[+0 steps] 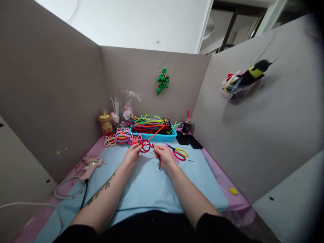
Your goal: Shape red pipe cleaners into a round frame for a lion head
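Observation:
My left hand (132, 155) pinches the left side of a round shape bent from red pipe cleaner (145, 151), with curved strands crossing inside it. Just to the right, my right hand (162, 155) is closed on a length of red pipe cleaner (159, 164), whose tail hangs below the fingers and whose tip pokes out above. Whether this length joins the round shape I cannot tell. Several finished pipe-cleaner animal faces (123, 135) stand behind my left hand. Red-and-yellow-handled scissors (182, 153) lie to the right of my right hand, beside pink strips (173, 154).
A blue basket (162, 137) full of coloured pipe cleaners stands at the back. A pink glue gun (91, 168) with its cable lies left. Black flat objects (194, 141) and a dark drink cup (187, 126) sit back right. Grey panels (152, 60) enclose the table.

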{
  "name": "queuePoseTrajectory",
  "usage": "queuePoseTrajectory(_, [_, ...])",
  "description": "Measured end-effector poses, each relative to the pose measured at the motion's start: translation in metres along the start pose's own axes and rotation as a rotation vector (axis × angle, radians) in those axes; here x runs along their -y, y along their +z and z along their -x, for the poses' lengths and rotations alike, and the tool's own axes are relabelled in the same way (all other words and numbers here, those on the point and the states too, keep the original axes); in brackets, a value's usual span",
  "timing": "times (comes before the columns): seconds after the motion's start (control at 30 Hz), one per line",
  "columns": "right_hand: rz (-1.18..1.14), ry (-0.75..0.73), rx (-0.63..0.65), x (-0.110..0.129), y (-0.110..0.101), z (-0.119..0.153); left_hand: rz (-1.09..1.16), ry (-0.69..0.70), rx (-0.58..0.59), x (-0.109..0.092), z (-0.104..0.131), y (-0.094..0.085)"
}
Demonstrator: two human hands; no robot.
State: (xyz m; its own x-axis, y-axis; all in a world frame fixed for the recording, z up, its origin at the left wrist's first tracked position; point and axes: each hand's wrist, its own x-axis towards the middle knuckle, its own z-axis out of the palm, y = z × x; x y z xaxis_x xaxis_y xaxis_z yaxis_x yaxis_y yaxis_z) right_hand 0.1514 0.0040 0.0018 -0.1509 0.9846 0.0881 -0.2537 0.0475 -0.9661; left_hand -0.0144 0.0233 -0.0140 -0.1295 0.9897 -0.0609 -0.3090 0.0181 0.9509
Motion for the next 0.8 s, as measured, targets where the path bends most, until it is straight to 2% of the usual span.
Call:
queuePoseTrajectory(0.17, [0.489,-0.435,-0.127,0.004,0.0,0.005,-0.083,0.001,0.025,-0.005,0.009,0.003])
queuePoseTrajectory(0.27, [0.651,-0.566,-0.138,0.003,-0.003,0.005,-0.128,0.02,0.064,-0.006,0.012,0.004])
queuePoseTrajectory(0.37, [0.763,-0.576,-0.069,0.002,-0.007,0.004,-0.157,0.034,0.114,-0.009,0.015,0.006])
queuePoseTrajectory(0.53, [0.967,-0.487,0.009,0.004,-0.007,0.008,-0.165,0.081,0.152,-0.015,0.022,0.01])
queuePoseTrajectory(0.8, [1.001,-0.473,0.072,0.001,-0.002,0.01,-0.279,0.139,0.239,-0.016,0.02,0.004])
